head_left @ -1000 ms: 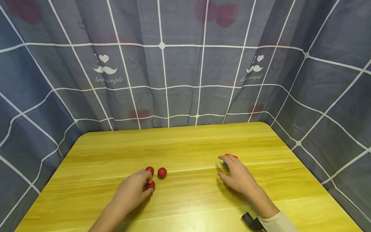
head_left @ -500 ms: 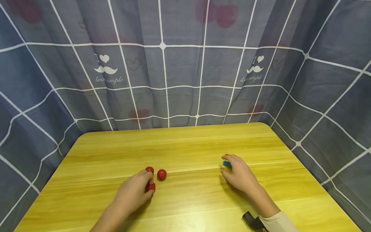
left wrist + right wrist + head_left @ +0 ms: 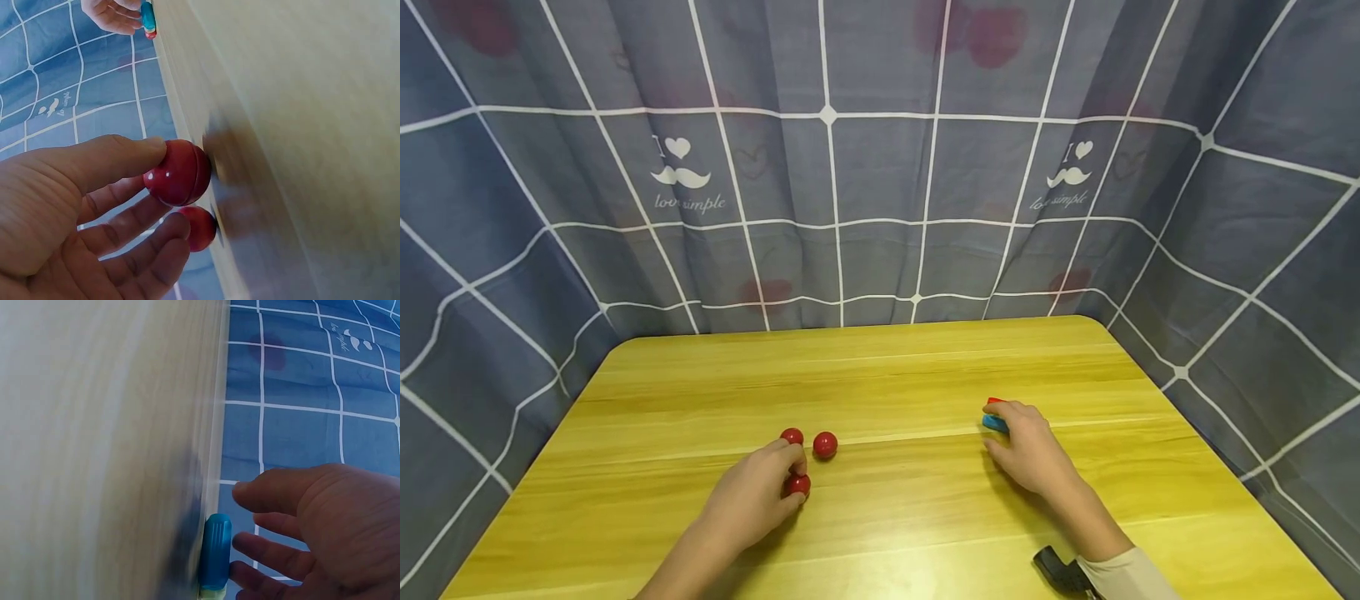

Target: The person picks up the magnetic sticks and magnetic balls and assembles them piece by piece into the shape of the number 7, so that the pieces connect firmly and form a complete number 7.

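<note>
Three small red balls lie on the yellow wooden table (image 3: 880, 375). My left hand (image 3: 786, 477) pinches the nearest red ball (image 3: 801, 486) between thumb and fingers; the left wrist view shows the thumb on that ball (image 3: 181, 181) with a second ball (image 3: 201, 228) just behind. The other two balls (image 3: 792, 436) (image 3: 824, 445) sit just beyond the hand. My right hand (image 3: 1011, 429) hovers with loosely bent fingers at a small blue and red piece (image 3: 995, 419). In the right wrist view the fingertips (image 3: 247, 540) reach the blue piece (image 3: 215, 550), and the thumb stays off it.
A grey-blue checked curtain (image 3: 880, 208) walls the table in at the back and on both sides. A dark wrist strap (image 3: 1060, 571) shows on the right forearm near the front edge.
My right hand has slid a little to the right and closed in over the blue and red piece. The left hand stays on its ball, almost unmoved.
</note>
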The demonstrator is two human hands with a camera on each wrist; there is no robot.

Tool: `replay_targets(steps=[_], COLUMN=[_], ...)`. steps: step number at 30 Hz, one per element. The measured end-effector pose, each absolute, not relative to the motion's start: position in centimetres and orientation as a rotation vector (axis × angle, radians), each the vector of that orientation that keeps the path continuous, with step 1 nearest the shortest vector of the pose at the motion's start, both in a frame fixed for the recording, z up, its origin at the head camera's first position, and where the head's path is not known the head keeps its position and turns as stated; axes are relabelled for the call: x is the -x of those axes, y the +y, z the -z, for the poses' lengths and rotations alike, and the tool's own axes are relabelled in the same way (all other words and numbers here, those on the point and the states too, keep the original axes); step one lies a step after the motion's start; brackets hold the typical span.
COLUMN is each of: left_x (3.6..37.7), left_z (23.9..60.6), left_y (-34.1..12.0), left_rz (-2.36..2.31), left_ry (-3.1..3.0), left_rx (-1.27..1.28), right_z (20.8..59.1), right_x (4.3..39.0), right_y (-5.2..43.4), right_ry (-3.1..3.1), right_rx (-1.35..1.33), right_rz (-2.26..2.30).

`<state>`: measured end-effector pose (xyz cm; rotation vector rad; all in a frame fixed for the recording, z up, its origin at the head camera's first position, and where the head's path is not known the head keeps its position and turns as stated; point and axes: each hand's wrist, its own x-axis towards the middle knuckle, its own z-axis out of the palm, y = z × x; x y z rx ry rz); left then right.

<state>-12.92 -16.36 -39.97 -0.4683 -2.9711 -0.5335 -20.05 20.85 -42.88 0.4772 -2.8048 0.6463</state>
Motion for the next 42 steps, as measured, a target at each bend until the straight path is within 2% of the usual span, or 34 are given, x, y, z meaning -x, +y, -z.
replay_targets(steps=[25,42], left_x=[12.5,12.2], left_z=[39.9,39.8], left_y=[-15.6,-15.3], left_rz=[0.674,0.664], left_ry=[-2.964,-2.926], left_rx=[0.644,0.665], right_z=[43.2,42.8], right_x=[19.6,19.4], right_y=[21.1,20.1], right_ry=[-2.858,-2.887], right_rx=[-0.369,-0.444], right_rz=[-0.488,-0.559])
